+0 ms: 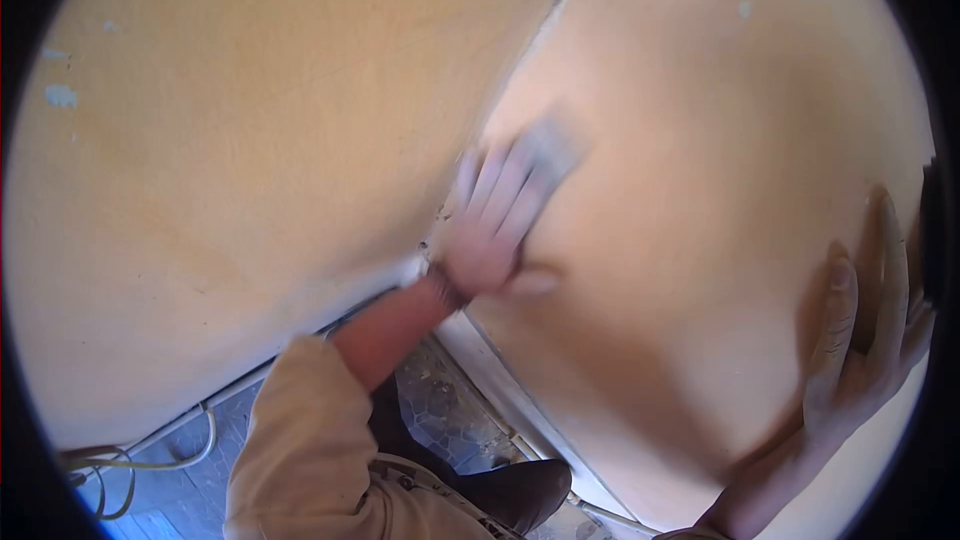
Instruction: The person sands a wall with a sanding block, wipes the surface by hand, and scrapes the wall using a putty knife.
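Note:
My left hand (490, 225) lies with its fingers stretched along the peach-coloured wall (680, 170), close to the corner seam, its thumb out to the side. Under its fingertips is a small grey rectangular piece of sandpaper (555, 148), held against the wall and smeared by motion. Over at the right edge, my right hand (865, 350) rests on the same wall with its fingers spread and nothing in them.
A yellowish wall (250, 120) with pale patches meets the peach wall at a rough seam. Below are a white baseboard (500, 380), the patterned floor (450, 420), a dark shoe (520, 490) and a looped cable (125, 465) at lower left.

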The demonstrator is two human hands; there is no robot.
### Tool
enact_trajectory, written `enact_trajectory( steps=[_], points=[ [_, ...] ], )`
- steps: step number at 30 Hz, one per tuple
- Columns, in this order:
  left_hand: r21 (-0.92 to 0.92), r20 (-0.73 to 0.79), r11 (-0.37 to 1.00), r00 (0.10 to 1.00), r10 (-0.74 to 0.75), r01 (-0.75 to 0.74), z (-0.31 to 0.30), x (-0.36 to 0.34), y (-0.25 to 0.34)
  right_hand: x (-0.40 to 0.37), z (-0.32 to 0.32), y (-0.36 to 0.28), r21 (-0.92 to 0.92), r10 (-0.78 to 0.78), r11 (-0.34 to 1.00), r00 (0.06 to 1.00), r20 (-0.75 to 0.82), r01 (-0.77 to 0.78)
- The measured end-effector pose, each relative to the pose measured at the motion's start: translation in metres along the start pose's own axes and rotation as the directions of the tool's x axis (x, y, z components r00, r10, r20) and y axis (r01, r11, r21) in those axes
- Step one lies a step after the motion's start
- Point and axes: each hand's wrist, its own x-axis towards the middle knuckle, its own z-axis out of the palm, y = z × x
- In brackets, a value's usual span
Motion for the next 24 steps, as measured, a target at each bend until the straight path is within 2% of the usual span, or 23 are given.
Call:
enact_trajectory(
  steps=[2, 3, 4, 6, 8, 9, 10, 11, 12, 14, 16, 18, 21, 22, 24],
  points=[
    [-0.03, 0.191, 0.963, 0.947, -0.259, 0.269, 0.02, -0.146, 0.022, -0.003, -0.002, -0.004, -0.007, 0.03, 1.0, 1.0, -0.004, -0.03],
    [-0.026, 0.305, 0.953, 0.91, -0.281, 0.303, 0.023, -0.208, 0.033, -0.005, -0.001, -0.004, -0.004, 0.037, 0.999, 0.999, -0.016, -0.038],
    [-0.023, 0.244, 0.964, 0.937, -0.251, 0.264, 0.022, -0.195, 0.032, -0.009, 0.001, 0.003, 0.006, 0.022, 1.0, 0.999, -0.049, -0.022],
    [-0.006, 0.117, 0.977, 0.971, -0.209, 0.211, 0.028, -0.15, 0.031, -0.011, 0.002, 0.011, 0.02, 0.01, 1.0, 0.999, -0.046, -0.009],
    [0.025, 0.113, 1.0, 0.994, -0.006, 0.004, -0.003, 0.0, 0.006, -0.015, 0.002, 0.016, 0.011, 0.059, 0.998, 0.998, 0.0, -0.059],
    [0.052, 0.019, 0.988, 0.989, 0.144, -0.145, -0.012, 0.072, -0.002, -0.016, 0.002, 0.018, 0.007, 0.086, 0.996, 0.996, 0.019, -0.087],
    [0.007, -0.018, 0.976, 0.976, 0.219, -0.219, -0.02, 0.134, -0.009, -0.018, 0.0, 0.019, 0.016, 0.106, 0.994, 0.993, 0.055, -0.107],
    [-0.036, -0.062, 0.953, 0.952, 0.299, -0.302, -0.024, 0.17, -0.013, -0.016, -0.002, 0.017, 0.029, 0.083, 0.996, 0.995, 0.052, -0.084],
    [-0.053, -0.059, 0.971, 0.972, 0.229, -0.232, -0.021, 0.161, -0.007, -0.014, -0.004, 0.015, 0.041, 0.059, 0.997, 0.997, 0.049, -0.061],
    [-0.076, -0.081, 0.992, 0.992, 0.099, -0.105, -0.01, 0.102, 0.007, 0.01, -0.008, 0.001, 0.05, -0.096, 0.994, 0.994, -0.054, 0.099],
    [-0.12, 0.069, 0.99, 0.996, -0.06, 0.068, 0.006, -0.036, 0.022, 0.003, -0.005, 0.001, 0.164, -0.007, 0.986, 0.998, -0.065, 0.018],
    [-0.106, 0.177, 0.969, 0.963, -0.203, 0.224, 0.023, -0.179, 0.044, 0.001, -0.006, 0.003, 0.189, 0.015, 0.982, 0.997, -0.073, -0.001],
    [-0.003, 0.077, 0.991, 0.989, -0.13, 0.13, 0.012, -0.066, 0.033, 0.001, -0.009, 0.002, 0.182, 0.024, 0.983, 0.997, -0.071, -0.01],
    [-0.005, 0.055, 1.0, 0.998, -0.009, 0.01, -0.002, 0.016, 0.022, 0.001, -0.01, 0.002, 0.181, 0.024, 0.983, 0.997, -0.073, -0.01],
    [0.038, -0.091, 0.98, 0.976, 0.198, -0.195, -0.019, 0.166, 0.012, 0.001, -0.011, 0.003, 0.198, 0.024, 0.98, 0.996, -0.083, -0.007]
  ],
)
